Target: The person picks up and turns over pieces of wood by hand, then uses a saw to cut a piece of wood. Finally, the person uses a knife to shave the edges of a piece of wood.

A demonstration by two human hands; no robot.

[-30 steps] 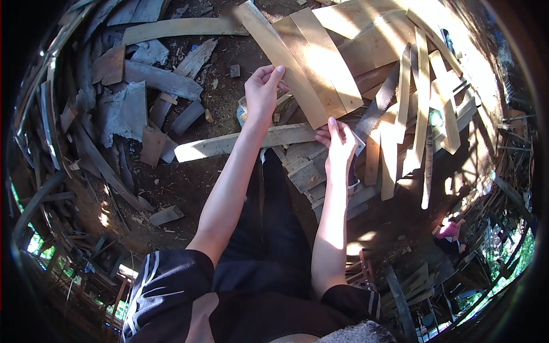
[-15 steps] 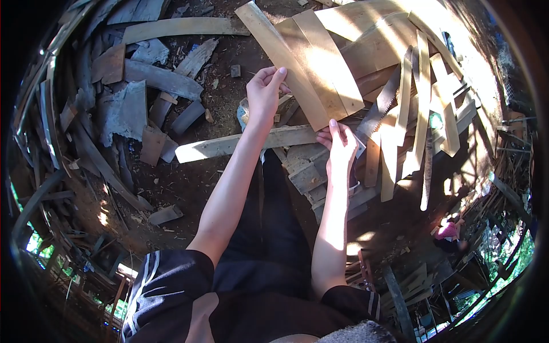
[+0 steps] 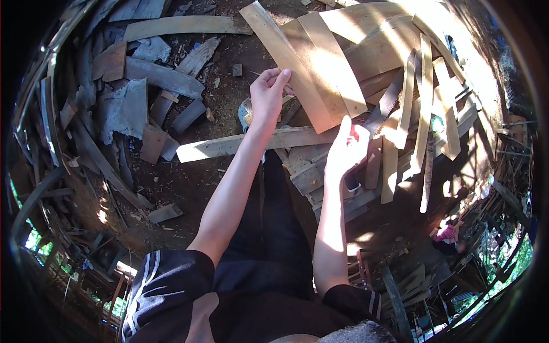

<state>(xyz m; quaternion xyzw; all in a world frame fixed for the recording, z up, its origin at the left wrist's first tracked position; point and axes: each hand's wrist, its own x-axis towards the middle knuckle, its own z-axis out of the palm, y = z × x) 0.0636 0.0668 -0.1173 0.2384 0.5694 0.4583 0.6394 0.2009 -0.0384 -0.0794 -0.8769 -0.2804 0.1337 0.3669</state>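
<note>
My left hand (image 3: 267, 98) is closed on the left edge of a narrow wooden plank (image 3: 289, 66), its thumb on the top face. Against that plank lie thin, pale boards (image 3: 333, 64), side by side and slanting, partly in bright sun. At their lower end is my right hand (image 3: 346, 150), with one finger pointing up at the boards' edge and the others partly bent and apart. Nothing shows in its grasp. A handsaw (image 3: 386, 106) with a toothed blade lies just right of the boards, partly covered by wooden strips.
A long plank (image 3: 246, 146) crosses in front of my legs over stacked boards (image 3: 309, 177). Several strips (image 3: 424, 108) lie at the right. Weathered scrap wood (image 3: 128, 108) covers the ground at left. A person in a pink head covering (image 3: 446, 233) is at lower right.
My right hand has let go of the plank's lower corner and moved right, its fingers loosening. My left hand keeps its hold; the view has shifted slightly.
</note>
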